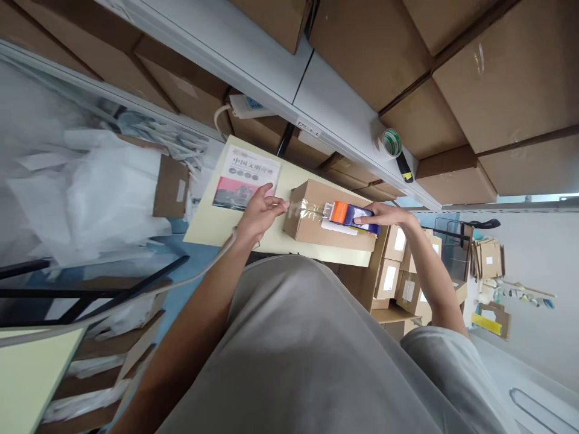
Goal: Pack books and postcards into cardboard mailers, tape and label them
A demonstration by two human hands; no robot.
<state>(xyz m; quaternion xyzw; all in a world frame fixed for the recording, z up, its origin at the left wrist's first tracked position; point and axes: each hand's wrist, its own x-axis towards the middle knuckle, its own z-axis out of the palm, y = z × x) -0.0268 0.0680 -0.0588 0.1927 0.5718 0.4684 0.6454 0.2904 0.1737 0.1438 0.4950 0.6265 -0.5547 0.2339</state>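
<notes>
A closed cardboard box (298,228) lies on a pale yellow tabletop (203,226). Shiny clear packing tape (312,209) runs along its top, and a white label (339,228) shows on it. My right hand (386,214) grips an orange and blue tape dispenser (340,212), which rests over the box's top with its toothed end toward the left. At the box's left end is my left hand (261,212), its thumb and a finger pinched together at the tape's end. Behind it lies a printed booklet (246,172) with a pink picture.
Above the table runs a grey shelf (344,99) stacked with large cartons (371,48). A tape roll (391,143) and a black-handled cutter (404,167) lie at its edge. Small labelled boxes (388,277) stand at right; white wrapping sheets (99,193) pile up at left. A pale cable (199,272) crosses near my left forearm.
</notes>
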